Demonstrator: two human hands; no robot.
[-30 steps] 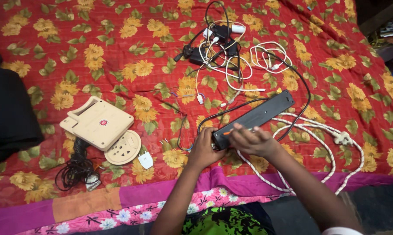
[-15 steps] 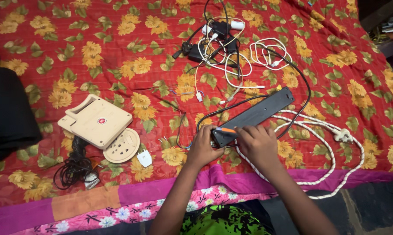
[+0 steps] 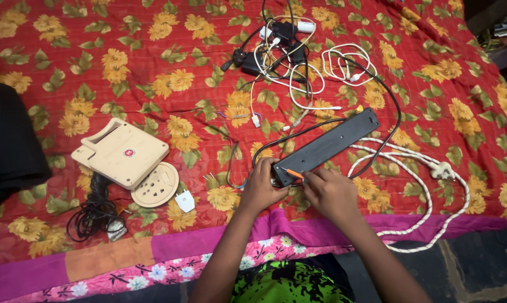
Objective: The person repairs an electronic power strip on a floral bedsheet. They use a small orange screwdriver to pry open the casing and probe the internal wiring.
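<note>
The beige board [image 3: 121, 152] is lying at the left on the floral bed cover [image 3: 68, 73], with a round beige plate [image 3: 155, 192] touching its near right corner and a coiled black cable [image 3: 93, 213] just beside it on the near side. The left hand [image 3: 262, 188] is closing its fingers around the near end of the black power strip [image 3: 326, 147], which is lying slantwise right of centre. The right hand [image 3: 332, 193] is pinching a small orange-handled screwdriver [image 3: 293, 173] against that end. The strip is looking rigid, light and smooth-cased; gripping it across the narrow end is appearing soundest. Compared with the earlier frame, the right hand is sitting nearer the strip's end, and the orange tool is now showing. A white braided cord [image 3: 422, 168] is looping at the right
</note>
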